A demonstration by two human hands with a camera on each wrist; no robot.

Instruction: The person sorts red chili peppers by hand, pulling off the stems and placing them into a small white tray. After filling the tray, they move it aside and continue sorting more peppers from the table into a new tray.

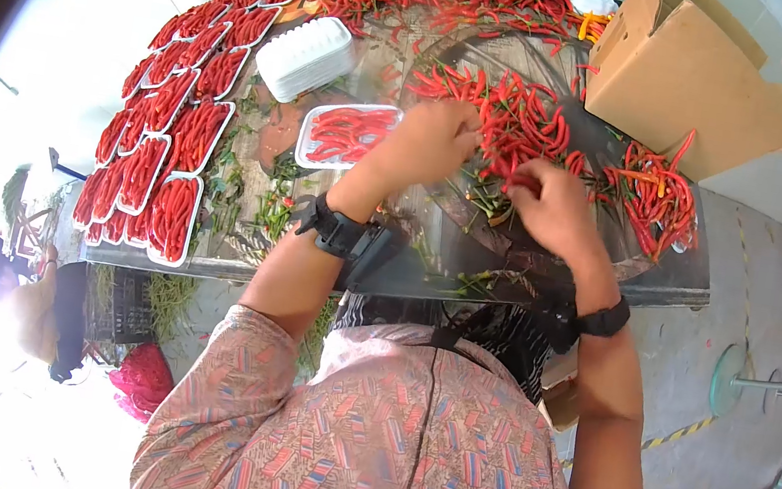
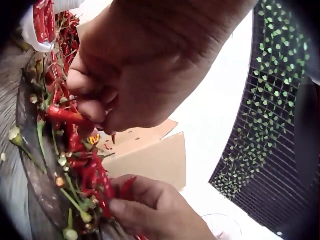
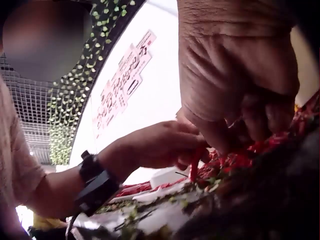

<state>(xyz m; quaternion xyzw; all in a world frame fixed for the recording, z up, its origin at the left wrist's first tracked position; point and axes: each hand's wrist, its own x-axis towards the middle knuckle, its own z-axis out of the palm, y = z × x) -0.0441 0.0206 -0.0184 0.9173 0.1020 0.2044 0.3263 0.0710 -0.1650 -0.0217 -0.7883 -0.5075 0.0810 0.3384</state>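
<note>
My left hand [image 1: 429, 144] hovers over the table, between a half-filled white foam tray [image 1: 303, 142] and a loose heap of red chili peppers [image 1: 532, 114]. In the left wrist view its curled thumb and fingers pinch one red chili pepper [image 2: 67, 116]. To the right, my right hand [image 1: 557, 214] works low at the near edge of the heap. Its thumb and fingers grip a red chili pepper [image 2: 128, 188], partly hidden by the fingers. Cut green stems [image 1: 488, 203] lie beneath and between both hands.
Filled chili trays [image 1: 175, 212] cover the table's left side. A stack of foam trays [image 1: 305, 60] stands behind the half-filled one. An open cardboard box [image 1: 688, 87] stands at the back right, with another chili pile [image 1: 655, 203] before it. More chilies [image 1: 427, 2] lie along the back.
</note>
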